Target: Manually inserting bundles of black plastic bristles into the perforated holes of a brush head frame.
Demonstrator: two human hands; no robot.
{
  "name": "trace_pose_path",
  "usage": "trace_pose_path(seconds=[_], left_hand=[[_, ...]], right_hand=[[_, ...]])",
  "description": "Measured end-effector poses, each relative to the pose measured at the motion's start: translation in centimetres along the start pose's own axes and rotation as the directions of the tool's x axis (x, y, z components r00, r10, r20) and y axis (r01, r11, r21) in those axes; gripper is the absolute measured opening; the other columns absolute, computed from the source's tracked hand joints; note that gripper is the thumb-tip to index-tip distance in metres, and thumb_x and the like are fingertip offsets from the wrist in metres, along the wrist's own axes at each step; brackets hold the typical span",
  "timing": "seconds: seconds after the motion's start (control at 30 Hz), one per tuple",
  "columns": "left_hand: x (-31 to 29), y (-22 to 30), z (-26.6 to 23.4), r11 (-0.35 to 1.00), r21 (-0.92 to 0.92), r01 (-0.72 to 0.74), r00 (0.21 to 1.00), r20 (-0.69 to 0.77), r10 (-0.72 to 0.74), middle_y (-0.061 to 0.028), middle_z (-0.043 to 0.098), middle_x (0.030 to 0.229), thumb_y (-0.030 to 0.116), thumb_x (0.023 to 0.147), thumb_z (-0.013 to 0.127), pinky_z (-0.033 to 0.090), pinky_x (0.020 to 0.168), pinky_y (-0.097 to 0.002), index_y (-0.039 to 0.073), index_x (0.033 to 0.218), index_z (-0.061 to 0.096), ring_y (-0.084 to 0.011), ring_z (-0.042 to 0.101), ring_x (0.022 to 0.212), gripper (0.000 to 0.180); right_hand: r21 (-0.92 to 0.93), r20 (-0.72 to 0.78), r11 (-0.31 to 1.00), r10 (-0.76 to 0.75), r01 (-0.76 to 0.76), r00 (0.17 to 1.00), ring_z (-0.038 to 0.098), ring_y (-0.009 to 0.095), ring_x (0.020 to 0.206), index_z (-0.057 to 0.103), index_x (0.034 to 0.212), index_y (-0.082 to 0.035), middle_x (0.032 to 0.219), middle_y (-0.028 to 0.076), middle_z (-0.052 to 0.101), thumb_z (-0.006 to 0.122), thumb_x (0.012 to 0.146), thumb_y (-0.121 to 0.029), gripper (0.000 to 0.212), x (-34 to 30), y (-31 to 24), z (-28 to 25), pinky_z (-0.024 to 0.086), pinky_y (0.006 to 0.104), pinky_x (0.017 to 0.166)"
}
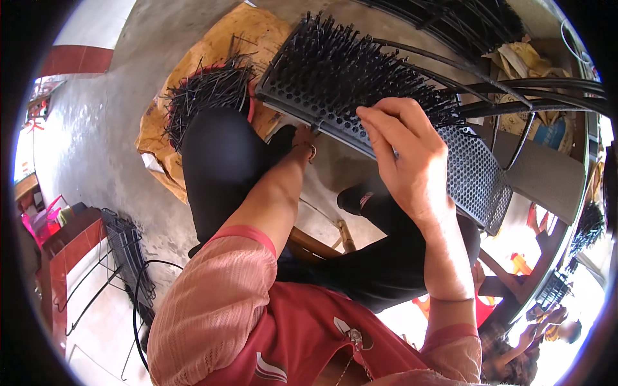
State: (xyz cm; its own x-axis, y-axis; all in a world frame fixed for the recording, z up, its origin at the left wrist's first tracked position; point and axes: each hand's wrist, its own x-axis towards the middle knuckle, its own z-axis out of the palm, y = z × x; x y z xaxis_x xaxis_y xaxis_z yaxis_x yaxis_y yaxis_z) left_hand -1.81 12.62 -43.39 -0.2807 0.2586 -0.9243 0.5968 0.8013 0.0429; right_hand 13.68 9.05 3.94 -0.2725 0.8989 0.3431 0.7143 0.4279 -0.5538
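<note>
A long dark perforated tray (479, 174) slants across the space before me, with dense black thin sticks (347, 58) standing in many of its holes. Over its near edge is my right hand (412, 138), thumb and fingertips pinched together at a row of holes. Whatever is in that pinch is too small to make out. My left hand (304, 136) is below the tray's near edge, beside my knee; its fingers are mostly hidden. Left of the tray, a red basin (252, 103) holds a heap of loose black sticks (212, 96).
The basin rests on a brown sack (174, 161) on the concrete floor. Black bent rods (547, 87) stretch along the right of the tray. Dark wire racks (122, 241) lean at the left. Another person (515, 350) sits at the lower right.
</note>
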Motion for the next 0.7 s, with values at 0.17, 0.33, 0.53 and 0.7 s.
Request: trace_pose_path(seconds=[0.17,0.33,0.53,0.7], left_hand=[[-6.3,1.4,-1.1,0.859,0.292,-0.422,0.895,-0.016,0.445,-0.0099,0.064,0.105,0.031,0.087,0.056,0.048,0.084,-0.0364,0.016,0.107,0.062,-0.0265,0.062,0.100,0.026],[-22.4,5.3,-6.6,0.005,0.646,-0.764,-0.095,-0.119,0.988,-0.0109,0.052,0.134,0.031,0.094,0.040,0.029,0.107,-0.0495,0.016,0.133,0.052,-0.0283,0.050,0.122,0.043],[-24.8,5.6,-7.8,-0.030,0.941,-0.338,0.151,0.086,0.985,-0.0087,0.039,0.143,0.038,0.096,0.033,0.020,0.112,-0.0448,0.017,0.138,0.043,-0.0266,0.036,0.131,0.048],[-26.7,6.1,-8.1,-0.172,0.983,0.062,0.413,0.132,0.901,-0.0069,0.029,0.150,0.044,0.098,0.027,0.012,0.116,-0.0408,0.017,0.143,0.036,-0.0252,0.025,0.138,0.053]], right_hand=[[0.006,-0.003,1.000,0.009,-0.009,1.000,0.064,0.022,0.074,0.067,0.097,-0.002,0.093,0.009,0.061,0.068,0.078,0.001,0.019,-0.2,0.6,0.9,0.052,0.0291,0.064],[0.055,-0.015,0.993,0.103,-0.102,0.995,0.064,0.022,0.070,0.066,0.098,-0.002,0.093,0.011,0.062,0.071,0.076,-0.001,0.023,-0.3,0.4,0.7,0.052,0.0291,0.061],[0.068,-0.098,0.996,-0.053,0.060,0.994,0.062,0.022,0.071,0.066,0.098,0.000,0.088,0.011,0.062,0.071,0.074,0.003,0.025,-0.5,1.9,1.9,0.051,0.0295,0.060],[0.121,-0.114,0.987,-0.095,0.109,0.989,0.062,0.023,0.072,0.066,0.098,0.002,0.089,0.013,0.063,0.071,0.072,0.006,0.026,-0.4,2.1,1.5,0.051,0.0293,0.061]])
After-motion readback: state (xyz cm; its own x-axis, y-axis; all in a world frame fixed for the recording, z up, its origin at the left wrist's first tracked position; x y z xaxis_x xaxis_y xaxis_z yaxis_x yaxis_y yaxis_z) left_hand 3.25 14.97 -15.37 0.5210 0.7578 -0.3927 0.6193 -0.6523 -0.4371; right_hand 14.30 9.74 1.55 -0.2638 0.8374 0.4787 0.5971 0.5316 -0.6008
